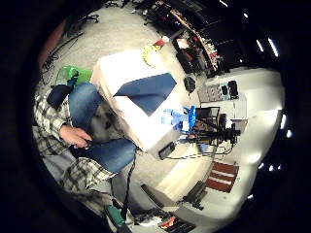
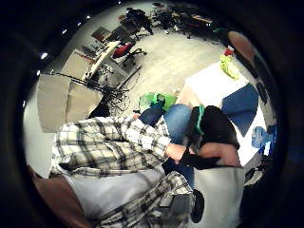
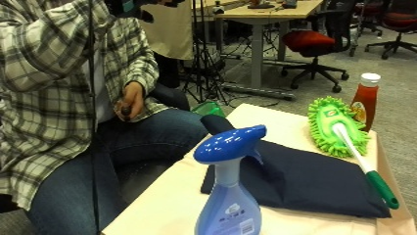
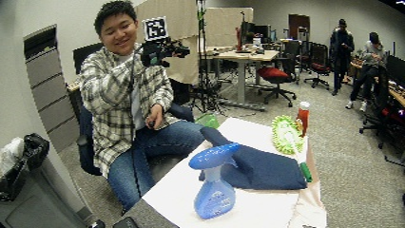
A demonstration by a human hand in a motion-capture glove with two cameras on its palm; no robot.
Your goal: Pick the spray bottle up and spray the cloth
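the gloved right hand (image 4: 158, 51) is raised beside the person's head, well apart from the table (image 3: 171, 197), and in the outside view it is cut off by the frame's upper edge. its fingers are hidden behind gear in the wide outside view, so whether they are spread or curled cannot be told. the bare left hand (image 3: 132, 101) is rested on the thigh, curled round a small dark object that is too small to name.

the spray bottle (image 3: 228, 187) is stood upright on the table at its near edge, untouched; its base is cut off in the outside view. just behind it the dark blue cloth (image 3: 306, 180) is laid folded, with one corner lifted toward the person. a green fluffy duster (image 3: 334, 126) with a white and green handle is laid along the cloth's far side, and a red sauce bottle (image 3: 365, 100) is stood beside the duster's head. office chairs and desks are seen behind.
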